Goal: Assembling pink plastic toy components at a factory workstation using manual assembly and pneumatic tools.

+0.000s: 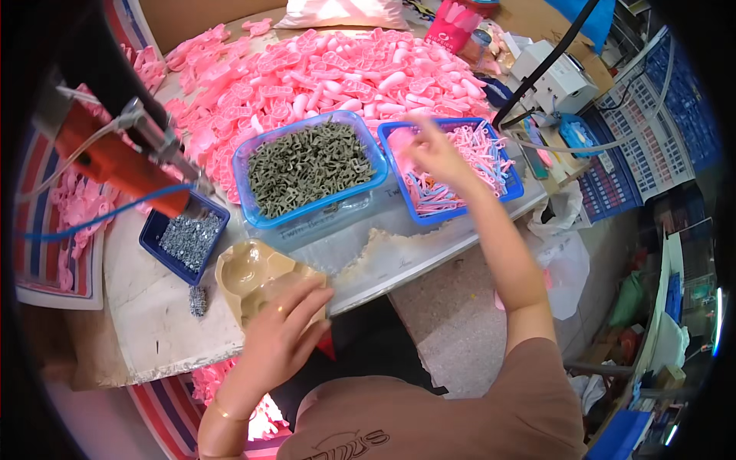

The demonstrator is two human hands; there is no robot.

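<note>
One tan, glossy moulded fixture (pixel 247 270), rounded hollows: lying under my left hand (pixel 274 337), whose slightly parted fingers are resting on it. My blurred right hand (pixel 442 159) is reaching over pink and pale-blue sticks (pixel 491 162); whether pinching, I cannot tell.

Has the left hand (pixel 280 333) on a hollowed tan block (pixel 249 268), in front of the light-blue tub (pixel 326 203) of grey-green parts (pixel 307 165). Holds the right hand (pixel 441 157), blurred, over the blue tray (pixel 460 211) of thin sticks (pixel 492 157), right of the tub. Has pink pieces (pixel 345 69) heaped behind the tub.
</note>
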